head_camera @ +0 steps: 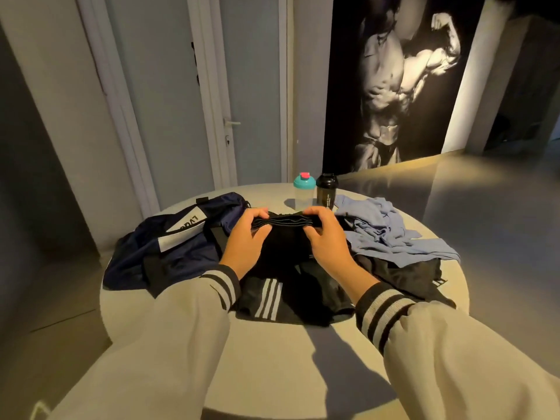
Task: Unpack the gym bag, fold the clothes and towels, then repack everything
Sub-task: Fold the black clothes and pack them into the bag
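Both hands grip one black garment by its gathered band: the left hand pinches one end, the right hand the other, fingers curled over the far side and thumbs on the near side. The cloth hangs from the fingers onto a heap of other dark clothes, among them black shorts with white stripes just below the wrists.

The main risk, as I judge it, is that the loose part snags or drags the shorts beneath it when the garment is lifted or laid flat, spoiling the fold. Just beyond the right fingers stand a clear bottle with a teal lid and a black bottle; a wide sweep outward could tip them. The blue shirt lies crumpled beside the right fingers, its edge near the table rim, and could slide off if tugged. The navy bag sits slack to the left of the left fingers, draped over that rim.

Free room lies only toward the person, on the bare tabletop below the sleeves.
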Available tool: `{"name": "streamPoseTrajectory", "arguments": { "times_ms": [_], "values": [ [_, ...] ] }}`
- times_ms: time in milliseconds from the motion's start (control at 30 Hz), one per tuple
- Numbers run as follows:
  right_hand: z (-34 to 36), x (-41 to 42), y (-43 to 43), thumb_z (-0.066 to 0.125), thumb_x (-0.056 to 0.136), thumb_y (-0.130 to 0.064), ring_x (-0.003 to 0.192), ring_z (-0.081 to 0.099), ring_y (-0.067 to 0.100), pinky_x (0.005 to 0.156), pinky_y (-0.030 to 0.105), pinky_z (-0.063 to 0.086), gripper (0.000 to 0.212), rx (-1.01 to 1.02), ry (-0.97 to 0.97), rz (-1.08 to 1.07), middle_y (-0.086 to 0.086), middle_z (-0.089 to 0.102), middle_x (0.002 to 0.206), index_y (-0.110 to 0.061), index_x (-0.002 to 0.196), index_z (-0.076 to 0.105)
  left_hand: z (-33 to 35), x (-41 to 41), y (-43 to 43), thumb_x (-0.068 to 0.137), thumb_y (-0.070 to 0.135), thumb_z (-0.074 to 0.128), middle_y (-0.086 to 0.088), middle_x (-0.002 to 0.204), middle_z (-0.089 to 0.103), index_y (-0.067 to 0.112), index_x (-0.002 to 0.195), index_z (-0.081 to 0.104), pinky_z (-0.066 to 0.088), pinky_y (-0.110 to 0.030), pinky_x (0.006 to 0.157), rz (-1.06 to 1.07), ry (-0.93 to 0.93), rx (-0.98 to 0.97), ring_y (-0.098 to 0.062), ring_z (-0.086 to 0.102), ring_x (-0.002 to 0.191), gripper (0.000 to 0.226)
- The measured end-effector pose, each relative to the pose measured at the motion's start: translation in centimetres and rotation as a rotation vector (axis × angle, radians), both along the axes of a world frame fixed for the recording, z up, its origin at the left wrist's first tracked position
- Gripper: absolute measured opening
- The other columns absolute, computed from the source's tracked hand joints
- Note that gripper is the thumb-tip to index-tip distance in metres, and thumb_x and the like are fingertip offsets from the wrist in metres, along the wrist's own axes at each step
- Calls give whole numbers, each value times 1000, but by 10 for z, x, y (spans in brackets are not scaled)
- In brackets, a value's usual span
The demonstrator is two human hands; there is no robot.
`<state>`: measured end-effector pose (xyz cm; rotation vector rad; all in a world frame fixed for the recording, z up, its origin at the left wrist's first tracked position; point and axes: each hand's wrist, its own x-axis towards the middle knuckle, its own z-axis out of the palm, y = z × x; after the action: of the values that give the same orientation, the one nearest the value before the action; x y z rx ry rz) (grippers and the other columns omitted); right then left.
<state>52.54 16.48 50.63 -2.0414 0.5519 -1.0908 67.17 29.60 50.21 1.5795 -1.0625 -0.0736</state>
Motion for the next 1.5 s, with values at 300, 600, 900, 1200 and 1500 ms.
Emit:
{"name": "streamPoseTrajectory", "arguments": {
  "times_ms": [300,600,900,1200,1500],
  "values": [
    [-72,-26,39,63,94,-1,117,52,15,101,20,37,34,-71,347,75,1,56,122,-16,124,66,-78,-24,55,96,1,57,0,113,59,22,112,53,51,-32,94,-5,-53,339,-15,61,104,26],
    [-127,-30,64,60,91,5,108,55,12,96,14,40,34,-50,388,31,-5,52,118,-16,116,66,-127,-27,69,94,8,64,-1,158,29,28,119,57,37,-36,116,90,-111,477,-20,38,141,33],
    [-147,-29,72,57,99,-9,133,46,19,111,22,33,36,-115,397,-19,-3,43,149,-22,132,64,-133,-36,71,100,4,53,2,152,38,22,130,56,47,-31,106,240,-161,470,-22,54,126,35],
    [-154,-32,72,57,97,-12,131,47,19,108,32,43,37,-144,425,-32,-5,38,151,-23,133,61,-139,-40,74,97,8,59,4,156,37,27,136,54,43,-36,113,216,-190,426,-18,46,136,43],
    [-158,-29,71,64,92,-25,123,50,20,98,36,51,39,-214,451,-42,-6,39,146,-28,131,57,-140,-39,78,100,0,46,7,145,48,28,134,54,42,-22,101,211,-172,421,-15,53,127,45]
  ]
}}
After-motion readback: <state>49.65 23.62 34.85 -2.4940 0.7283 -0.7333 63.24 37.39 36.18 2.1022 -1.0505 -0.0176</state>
